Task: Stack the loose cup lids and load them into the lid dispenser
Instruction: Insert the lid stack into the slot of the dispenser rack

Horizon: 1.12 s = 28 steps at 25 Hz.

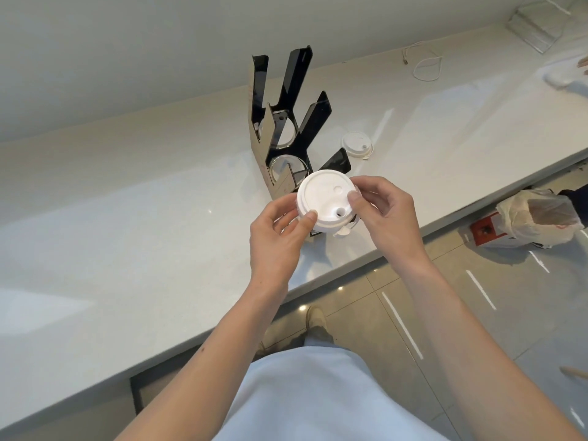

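Note:
A stack of white cup lids [323,198] is held between both hands above the front edge of the counter. My left hand [280,237] grips its left side with the thumb on the rim. My right hand [386,214] grips its right side, thumb on top. Just behind the stack stands the black lid dispenser [286,122], with tall slotted uprights and round openings. White shows inside its upper opening. Another small pile of white lids [357,144] lies on the counter to the dispenser's right.
The pale counter [143,218] runs along a white wall. A white cable [426,66] and a clear acrylic stand [537,27] lie at the far right, with another person's hand [582,66] there. On the tiled floor sits a plastic bag [537,218].

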### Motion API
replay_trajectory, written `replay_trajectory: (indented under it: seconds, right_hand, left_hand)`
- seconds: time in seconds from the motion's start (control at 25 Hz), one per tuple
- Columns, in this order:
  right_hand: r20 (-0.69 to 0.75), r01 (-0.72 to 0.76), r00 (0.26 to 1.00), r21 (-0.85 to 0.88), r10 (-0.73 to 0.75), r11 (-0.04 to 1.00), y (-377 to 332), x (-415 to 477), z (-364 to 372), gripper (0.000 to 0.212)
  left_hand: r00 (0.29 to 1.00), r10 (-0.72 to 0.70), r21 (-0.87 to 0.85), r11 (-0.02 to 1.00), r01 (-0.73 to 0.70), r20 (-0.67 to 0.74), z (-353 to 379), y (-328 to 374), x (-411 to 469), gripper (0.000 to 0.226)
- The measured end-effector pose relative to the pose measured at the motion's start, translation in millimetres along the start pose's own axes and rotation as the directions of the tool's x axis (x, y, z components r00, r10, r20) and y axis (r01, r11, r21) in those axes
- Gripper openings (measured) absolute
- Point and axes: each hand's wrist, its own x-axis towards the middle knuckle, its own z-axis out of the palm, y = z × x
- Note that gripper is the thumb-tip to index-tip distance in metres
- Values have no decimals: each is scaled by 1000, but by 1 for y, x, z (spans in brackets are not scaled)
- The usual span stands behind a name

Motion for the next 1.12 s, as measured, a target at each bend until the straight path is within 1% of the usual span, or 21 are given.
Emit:
replay_trajectory:
  seconds: [0.08, 0.2, 0.28, 0.44, 0.64, 0.72, 0.84, 0.96, 1.12]
  right_hand:
    - [63, -26, 998, -16, 27, 1000, 5, 15, -7, 21]
    - [145, -76, 986, -32, 80, 997, 16, 34, -16, 27]
    - [191, -124, 974, -14, 124, 992, 25, 46, -20, 30]
    - [265, -221, 942, 21, 208, 975, 44, 68, -18, 28]
    - [322, -341, 895, 43, 310, 939, 69, 86, -11, 27]
    - [345, -370, 874, 21, 341, 929, 79, 94, -8, 27]
    - [370, -390, 851, -31, 374, 920, 92, 104, -1, 25]
    - [364, -422, 832, -74, 419, 903, 104, 111, 7, 27]
    - [337, -458, 816, -119, 469, 881, 118, 118, 15, 35]
  left_hand:
    - [998, -32, -12, 999, 32, -54, 8, -2, 7, 31]
    - [991, -69, -7, 998, 69, -115, 17, -7, 17, 39]
    - [985, -90, 6, 996, 92, -146, 22, -10, 24, 42]
    - [962, -145, 53, 986, 161, -230, 28, -23, 38, 41]
    - [924, -228, 82, 961, 264, -306, 29, -43, 53, 37]
    - [909, -265, 91, 947, 308, -321, 26, -51, 60, 38]
    - [894, -297, 129, 926, 355, -335, 21, -61, 68, 33]
    - [875, -327, 160, 902, 402, -356, 21, -68, 77, 32]
    - [851, -369, 147, 882, 447, -375, 21, -77, 87, 33]
